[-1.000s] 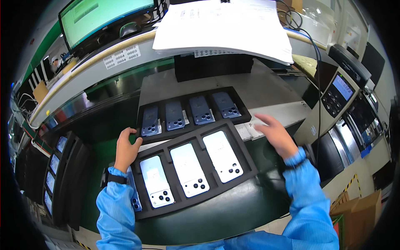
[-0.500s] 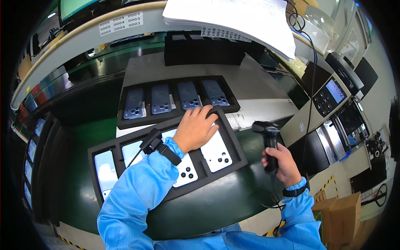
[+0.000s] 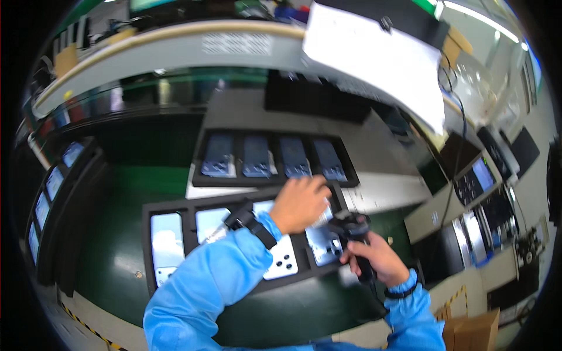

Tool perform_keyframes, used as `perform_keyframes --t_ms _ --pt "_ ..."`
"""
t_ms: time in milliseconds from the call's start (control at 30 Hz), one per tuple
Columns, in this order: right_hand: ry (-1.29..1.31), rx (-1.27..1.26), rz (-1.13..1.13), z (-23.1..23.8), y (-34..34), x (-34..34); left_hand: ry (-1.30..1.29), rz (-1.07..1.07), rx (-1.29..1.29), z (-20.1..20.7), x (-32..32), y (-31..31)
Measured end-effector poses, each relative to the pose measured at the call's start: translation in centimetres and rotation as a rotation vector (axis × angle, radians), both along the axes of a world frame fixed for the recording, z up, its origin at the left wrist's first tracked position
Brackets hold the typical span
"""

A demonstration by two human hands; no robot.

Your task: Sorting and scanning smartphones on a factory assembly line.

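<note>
My right hand point(image 3: 380, 260) is wrapped round the handle of a black handheld barcode scanner point(image 3: 351, 225). The scanner's head hangs over the right end of a black foam tray point(image 3: 190, 216) that holds several phones. Just beneath it lies the rightmost phone point(image 3: 324, 244), back up, with dark round camera lenses. My left hand point(image 3: 301, 205) rests across the tray's far rim beside that phone, fingers stretched and somewhat blurred. Under my left forearm a white phone point(image 3: 284, 260) shows partly. At the tray's left end is another pale phone point(image 3: 168, 240).
Beyond it lies a second foam tray point(image 3: 199, 169) with several dark blue phones. More phones stand in a stack of trays point(image 3: 44, 213) at the left. A paper sheaf point(image 3: 374, 58) hangs off the shelf point(image 3: 175, 52). A printer-like machine point(image 3: 468, 196) stands at the right.
My right hand has brought the scanner leftward over the rightmost phone, which now looks darker. My left hand stays at the tray's far rim. The whole view has shifted.
</note>
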State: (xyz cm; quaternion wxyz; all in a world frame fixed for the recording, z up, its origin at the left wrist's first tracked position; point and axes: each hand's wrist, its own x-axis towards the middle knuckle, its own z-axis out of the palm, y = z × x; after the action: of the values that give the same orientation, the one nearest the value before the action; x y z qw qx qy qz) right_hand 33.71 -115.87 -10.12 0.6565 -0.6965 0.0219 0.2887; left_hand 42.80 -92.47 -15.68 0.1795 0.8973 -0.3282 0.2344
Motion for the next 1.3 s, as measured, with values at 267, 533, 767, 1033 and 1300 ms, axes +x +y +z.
perform_keyframes --t_ms 267,533,767,1033,1300 --pt "-0.309 -0.268 -0.392 -4.7 -6.1 -0.1 -0.056 0.043 -0.024 -0.9 -1.0 -0.8" --pt "-0.48 -0.676 -0.435 -9.6 -7.5 1.2 -0.008 0.065 -0.049 -0.8 -0.9 -1.1" --pt "-0.866 -0.653 -0.56 -10.5 -8.2 0.3 0.152 -0.065 -0.47 1.0 -0.1 -1.8" --pt "-0.638 -0.215 -0.665 -1.5 -10.5 -8.8 0.261 -0.151 -0.579 0.7 1.1 -1.0" --pt "-0.677 0.215 -1.083 4.9 -20.7 -18.1 0.325 -0.16 -0.557 0.7 0.8 -0.6"
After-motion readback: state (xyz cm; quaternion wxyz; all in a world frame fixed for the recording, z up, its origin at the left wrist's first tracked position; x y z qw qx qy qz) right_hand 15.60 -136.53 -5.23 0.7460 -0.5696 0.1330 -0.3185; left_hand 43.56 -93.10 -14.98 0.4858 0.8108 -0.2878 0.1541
